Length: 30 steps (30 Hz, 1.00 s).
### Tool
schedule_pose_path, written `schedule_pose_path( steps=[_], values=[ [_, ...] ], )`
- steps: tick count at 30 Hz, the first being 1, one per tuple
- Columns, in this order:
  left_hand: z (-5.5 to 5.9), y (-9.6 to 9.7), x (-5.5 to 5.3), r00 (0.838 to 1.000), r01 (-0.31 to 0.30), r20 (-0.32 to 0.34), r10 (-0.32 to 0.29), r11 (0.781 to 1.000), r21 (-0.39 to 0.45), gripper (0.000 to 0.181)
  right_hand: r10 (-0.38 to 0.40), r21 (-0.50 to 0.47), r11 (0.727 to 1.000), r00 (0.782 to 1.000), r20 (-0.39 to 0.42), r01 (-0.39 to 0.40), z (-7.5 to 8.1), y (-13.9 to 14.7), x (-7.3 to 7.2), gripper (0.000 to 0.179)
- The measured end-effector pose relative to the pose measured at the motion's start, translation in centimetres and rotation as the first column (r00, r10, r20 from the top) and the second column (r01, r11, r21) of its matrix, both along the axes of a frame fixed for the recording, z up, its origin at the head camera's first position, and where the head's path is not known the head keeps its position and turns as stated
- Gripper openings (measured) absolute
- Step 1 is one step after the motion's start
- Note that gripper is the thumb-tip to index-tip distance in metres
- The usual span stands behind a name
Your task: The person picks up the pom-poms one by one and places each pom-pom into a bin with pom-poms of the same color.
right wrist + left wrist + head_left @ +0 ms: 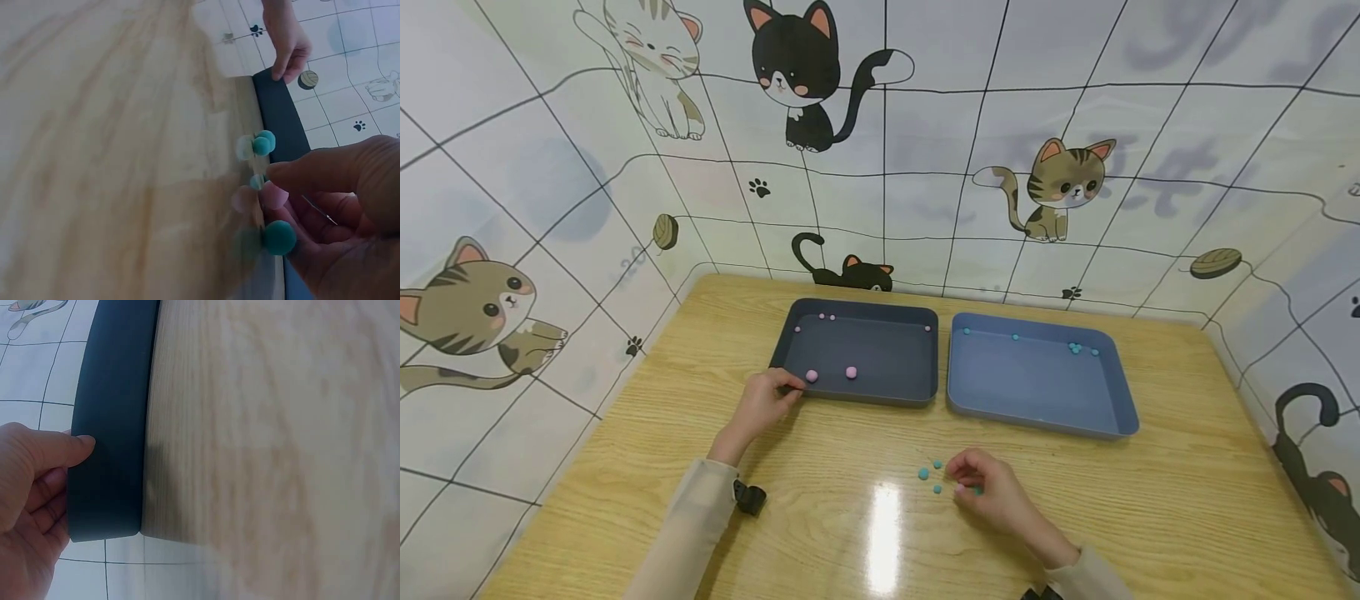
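A dark tray [880, 401] stands left of centre, holding two larger pink balls [852, 372] and several tiny ones. My left hand [767, 402] grips its near left corner, with the thumb [84, 445] against the outer wall and the other fingers partly hidden behind it. Low over the table, my right hand [996, 492] has its thumb and fingers around a small pink ball [275, 195]. A teal ball [279, 237] sits right beside those fingers. More small teal balls [923, 474] lie just left of the right hand.
A blue tray [1037, 420] stands to the right of the dark one, a narrow gap between them. Several small teal balls [1075, 348] lie in it, mostly toward its far side. Behind the wooden table [820, 517] rises a wall [940, 192] with cat drawings.
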<state>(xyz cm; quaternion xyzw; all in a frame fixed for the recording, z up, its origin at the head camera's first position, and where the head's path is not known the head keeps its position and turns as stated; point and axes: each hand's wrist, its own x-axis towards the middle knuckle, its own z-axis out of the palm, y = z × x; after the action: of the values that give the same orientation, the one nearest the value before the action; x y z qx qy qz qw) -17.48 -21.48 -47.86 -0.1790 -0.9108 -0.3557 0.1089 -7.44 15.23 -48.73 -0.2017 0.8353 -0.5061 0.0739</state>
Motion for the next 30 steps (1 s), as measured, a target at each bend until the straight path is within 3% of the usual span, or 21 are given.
schedule_pose_path(
  steps=[2, 5, 11, 17, 23, 30],
  values=[
    [0.0, 0.0, 0.0, 1.000, 0.001, -0.002, -0.001, 1.000, 0.000, 0.011, 0.017, 0.013, 1.000, 0.998, -0.067, -0.016, -0.1, -0.1, 0.1, 0.023],
    [0.0, 0.0, 0.0, 1.000, 0.003, -0.004, -0.003, 1.000, 0.008, 0.011, 0.020, 0.025, 1.000, 0.995, -0.101, -0.018, -0.2, -0.2, 0.1, 0.025],
    [0.1, 0.0, 0.1, 1.000, 0.012, -0.009, -0.012, 1.000, 0.019, 0.011, 0.013, 0.031, 0.999, 0.997, -0.080, -0.010, -0.1, -0.3, -0.1, 0.025],
    [0.2, 0.1, 0.0, 1.000, 0.013, -0.003, -0.013, 1.000, 0.009, 0.010, -0.020, -0.024, 0.999, 1.000, 0.024, 0.021, 0.4, -0.3, -0.6, 0.020],
    [0.2, 0.1, -0.1, 1.000, 0.008, -0.003, -0.008, 1.000, -0.002, 0.010, -0.064, -0.083, 0.995, 0.998, -0.024, 0.062, 1.3, -0.6, -1.8, 0.018],
    [0.1, 0.0, 0.0, 1.000, 0.013, -0.017, -0.013, 1.000, -0.004, 0.010, -0.106, -0.145, 0.984, 0.994, -0.018, 0.102, 2.5, -1.2, -3.2, 0.017]
  ],
)
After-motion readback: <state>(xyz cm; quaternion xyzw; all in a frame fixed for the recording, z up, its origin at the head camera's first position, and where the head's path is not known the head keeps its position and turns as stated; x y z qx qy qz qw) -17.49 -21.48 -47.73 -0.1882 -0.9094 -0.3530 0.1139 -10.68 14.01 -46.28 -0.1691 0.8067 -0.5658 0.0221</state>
